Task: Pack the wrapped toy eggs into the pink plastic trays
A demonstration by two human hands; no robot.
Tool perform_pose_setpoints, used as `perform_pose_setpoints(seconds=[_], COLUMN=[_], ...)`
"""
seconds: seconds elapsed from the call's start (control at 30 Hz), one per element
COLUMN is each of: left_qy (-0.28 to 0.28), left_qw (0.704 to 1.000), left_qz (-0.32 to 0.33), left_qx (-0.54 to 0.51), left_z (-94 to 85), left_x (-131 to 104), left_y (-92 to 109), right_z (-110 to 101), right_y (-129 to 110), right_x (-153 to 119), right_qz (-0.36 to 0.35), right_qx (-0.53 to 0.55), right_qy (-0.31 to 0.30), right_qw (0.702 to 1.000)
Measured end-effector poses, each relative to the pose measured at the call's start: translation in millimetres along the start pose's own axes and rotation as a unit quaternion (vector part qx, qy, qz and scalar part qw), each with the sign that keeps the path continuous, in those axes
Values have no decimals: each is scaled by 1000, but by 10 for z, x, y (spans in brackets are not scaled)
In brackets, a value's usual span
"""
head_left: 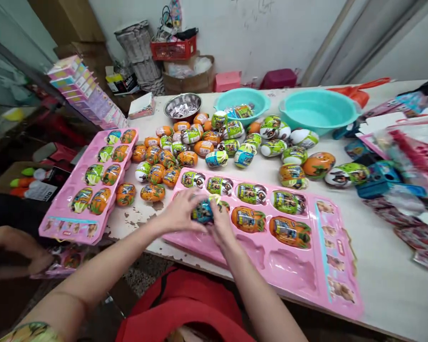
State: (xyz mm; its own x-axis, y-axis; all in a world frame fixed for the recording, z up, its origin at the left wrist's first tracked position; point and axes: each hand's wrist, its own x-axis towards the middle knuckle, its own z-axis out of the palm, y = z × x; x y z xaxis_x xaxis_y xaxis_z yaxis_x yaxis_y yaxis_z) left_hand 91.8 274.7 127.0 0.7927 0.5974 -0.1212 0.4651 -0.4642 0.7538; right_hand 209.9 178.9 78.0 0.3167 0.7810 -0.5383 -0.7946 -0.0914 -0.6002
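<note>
Over the left part of a pink tray (337,242), my left hand (180,211) and my right hand (221,223) meet around a blue egg (202,212). The fingers of my left hand curl around its left side, and those of my right hand touch its right side. Green eggs (251,193) fill several hollows of the tray's far row. Orange eggs (290,231) lie in the row nearer to me, partly hidden by my right hand. The hollows (292,270) that show along the near edge hold nothing.
Loose orange and green eggs (204,148) cover the table behind the tray. Farther back are a metal bowl (170,105) and two turquoise basins (319,110). Another filled pink tray (62,199) lies left. Another person's arm (10,242) shows at far left. Packaging (421,156) is piled right.
</note>
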Motion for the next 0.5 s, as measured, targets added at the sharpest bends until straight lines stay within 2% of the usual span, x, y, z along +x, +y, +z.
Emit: perform_pose_setpoints(seconds=[0.07, 0.13, 0.2, 0.27, 0.3, 0.37, 0.43, 0.5], left_qy=[-12, -15, -30, -69, -93, -142, -181, -213], left_qw=[997, 996, 994, 991, 988, 982, 976, 969], left_qz=[33, 48, 71, 90, 96, 105, 109, 112], left_qx=[62, 78, 77, 78, 77, 66, 48, 50], left_z=[49, 94, 127, 161, 179, 213, 232, 233], left_x=[-287, -478, -587, -636, -644, -635, -598, -546], left_y=[-203, -521, -885, -1218, -1356, -1568, -1708, -1804], right_z=[-22, -141, -296, -395, -407, -362, -277, -206], right_y=[291, 611, 978, 1363, 1540, 1820, 1980, 2050], right_x=[-219, -451, -627, -675, -642, -487, -292, -158], right_qz=[60, 106, 189, 250, 246, 172, 90, 52], right_qx=[14, -14, -38, 7, 53, 144, 188, 190], right_qy=[-16, 3, 53, 105, 128, 179, 222, 253], right_qw=[998, 994, 980, 962, 959, 958, 952, 947])
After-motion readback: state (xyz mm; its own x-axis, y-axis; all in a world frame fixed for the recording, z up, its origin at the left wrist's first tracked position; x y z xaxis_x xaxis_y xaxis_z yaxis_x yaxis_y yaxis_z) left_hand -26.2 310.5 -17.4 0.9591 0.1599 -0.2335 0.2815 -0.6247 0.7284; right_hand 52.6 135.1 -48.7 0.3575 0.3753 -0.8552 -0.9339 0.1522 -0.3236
